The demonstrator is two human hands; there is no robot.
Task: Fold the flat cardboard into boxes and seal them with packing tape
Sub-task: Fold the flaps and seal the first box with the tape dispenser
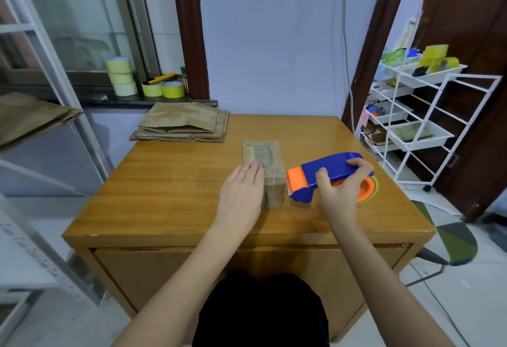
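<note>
Room first: pale blue wall straight ahead w/ dark brown door frames either side, glass window at left over a dark sill. Wooden table [170, 182] fills the middle of the view, cabinet-style base under it. White wire rack [428, 105] stands at right w/ trays of mixed small items; a second pale frame runs down the left edge, brown cardboard lying on it. Stack of flat cardboard [182, 124] sits at the table's far left corner, partly overhanging twd the sill. On the sill, tape rolls [122, 76]: three stacked pale yellow/white ones, plus two brighter yellow ones just beside, w/ a yellow-handled tool behind them.

Folded box [267, 167] lies near table centre, long axis running away from the person, top seam already showing tape. Tape dispenser [329, 172], blue body w/ orange front & orange roll hub, sits just right of the box, cutter end near the box's near-right corner; can't tell if it touches.

Left hand [241, 190] lies flat, fingers straight & together, pressing the box's left side & top edge, holding nothing. Right hand [343, 185] wraps the dispenser's blue handle, fingers curled over the top, thumb on the near side. Both forearms bare, reaching fwd from the bottom of the view.
</note>
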